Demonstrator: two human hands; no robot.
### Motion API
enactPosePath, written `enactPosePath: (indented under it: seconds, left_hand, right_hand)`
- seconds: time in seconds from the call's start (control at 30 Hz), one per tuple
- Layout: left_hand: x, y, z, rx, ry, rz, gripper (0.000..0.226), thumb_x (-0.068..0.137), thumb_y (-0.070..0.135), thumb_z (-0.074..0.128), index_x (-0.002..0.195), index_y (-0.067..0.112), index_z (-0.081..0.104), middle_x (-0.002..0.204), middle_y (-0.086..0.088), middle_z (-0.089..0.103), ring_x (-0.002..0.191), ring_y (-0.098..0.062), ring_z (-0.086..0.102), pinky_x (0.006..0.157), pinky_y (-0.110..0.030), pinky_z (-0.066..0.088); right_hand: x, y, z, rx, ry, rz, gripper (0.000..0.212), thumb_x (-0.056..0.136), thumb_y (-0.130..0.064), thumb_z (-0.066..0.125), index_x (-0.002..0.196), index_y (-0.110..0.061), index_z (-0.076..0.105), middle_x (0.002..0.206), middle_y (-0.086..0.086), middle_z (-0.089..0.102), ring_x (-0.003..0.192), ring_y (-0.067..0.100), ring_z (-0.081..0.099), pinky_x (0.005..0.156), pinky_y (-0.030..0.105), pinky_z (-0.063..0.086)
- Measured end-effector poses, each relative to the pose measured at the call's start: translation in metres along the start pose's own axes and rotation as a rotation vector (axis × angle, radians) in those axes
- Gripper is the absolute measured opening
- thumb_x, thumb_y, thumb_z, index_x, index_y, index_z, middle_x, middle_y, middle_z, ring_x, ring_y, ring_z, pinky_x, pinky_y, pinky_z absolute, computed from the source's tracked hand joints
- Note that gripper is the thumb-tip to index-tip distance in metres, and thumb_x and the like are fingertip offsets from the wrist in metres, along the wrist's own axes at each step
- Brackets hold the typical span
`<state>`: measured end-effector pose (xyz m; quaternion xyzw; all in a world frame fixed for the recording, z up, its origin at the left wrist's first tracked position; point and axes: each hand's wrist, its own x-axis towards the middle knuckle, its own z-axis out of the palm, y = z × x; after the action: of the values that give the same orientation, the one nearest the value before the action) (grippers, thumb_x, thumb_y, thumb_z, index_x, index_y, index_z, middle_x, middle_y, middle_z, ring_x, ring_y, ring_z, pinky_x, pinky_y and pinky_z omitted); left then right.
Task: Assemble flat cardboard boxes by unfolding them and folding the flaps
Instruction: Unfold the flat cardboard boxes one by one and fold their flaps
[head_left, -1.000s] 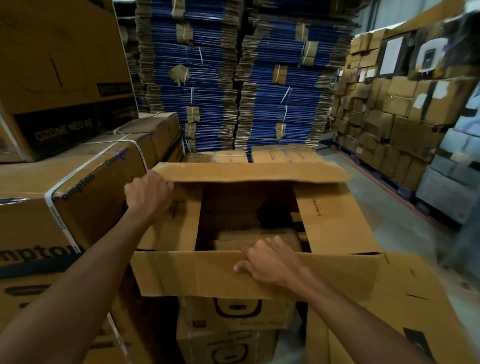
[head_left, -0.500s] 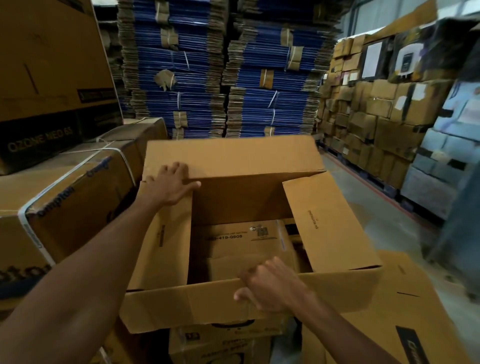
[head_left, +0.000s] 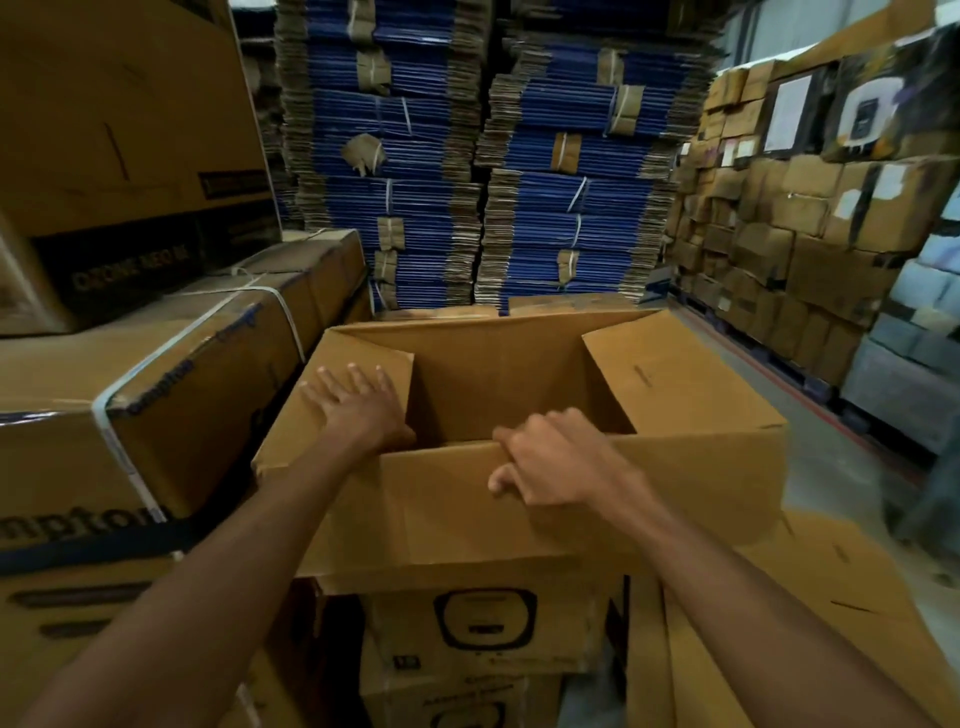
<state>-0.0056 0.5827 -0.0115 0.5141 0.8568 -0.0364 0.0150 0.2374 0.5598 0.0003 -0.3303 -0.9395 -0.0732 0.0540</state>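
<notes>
Left of the cardboard box (head_left: 519, 540), close against its left wall, strapped cartons (head_left: 171, 395) are stacked. The box is opened out and set mouth-up on printed cartons (head_left: 483, 629) directly before the person, with blue bundles (head_left: 587, 218) of flat stock piled behind it.

The left flap (head_left: 374, 358) is folded inward over the box's mouth. The left hand (head_left: 358, 410) is laid on it palm down, fingers straight and spread, with nothing gripped. The forearm is stretched forward, and the flap is judged to be pressed down rather than held.

Along the box's near side the near flap (head_left: 447, 509) is raised, its long axis running left to right across the person. Its upper edge is gripped by the right hand (head_left: 550, 462), with the fingers curled over the edge into the box and the thumb set on the outer face. The flap therefore lies directly under those fingers, and the right hand is the nearer to it. The inward fold, away from the person, would be made about the crease below that hand.

On the box's right side the right flap (head_left: 670, 389) is turned inward. It appears tilted rather than level, though this cannot be settled from the blurred view, and it would probably need lowering before the near flap is brought over. Right of the box a flat sheet (head_left: 841, 597) of cardboard is seen.
</notes>
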Motion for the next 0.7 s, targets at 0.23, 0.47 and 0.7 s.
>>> enactPosePath:
  seconds: [0.23,0.47,0.7]
  left_hand:
    - [-0.054,-0.041,-0.095,-0.935,0.233,0.113,0.005,0.095,0.024,0.058,0.099,0.023,0.058,0.085,-0.002,0.061,0.073,-0.017,0.058,0.066,-0.036,0.052]
    - [-0.08,-0.127,-0.085,-1.719,0.173,-0.149,0.037,0.081,0.026,0.064,0.116,0.013,0.062,0.102,-0.007,0.059,0.085,-0.022,0.056,0.087,-0.042,0.052]
    - [-0.088,-0.113,-0.009,-1.577,0.523,-0.347,0.029,0.102,0.037,0.056,0.122,0.016,0.058,0.119,-0.006,0.064,0.103,-0.025,0.063,0.089,-0.045,0.058]
  right_hand:
    - [0.018,0.023,0.001,0.06,-0.048,0.111,0.052,0.096,-0.052,0.06,0.136,-0.019,0.055,0.098,-0.005,0.061,0.088,0.01,0.058,0.08,0.031,0.046]
    - [0.008,0.032,0.001,0.07,0.03,0.146,0.029,0.097,-0.048,0.058,0.117,-0.027,0.06,0.087,-0.009,0.057,0.088,0.01,0.057,0.079,0.034,0.039]
    - [0.008,0.031,-0.003,0.133,0.0,0.178,0.037,0.092,-0.057,0.064,0.112,-0.026,0.063,0.08,-0.015,0.051,0.085,0.009,0.055,0.079,0.033,0.04]
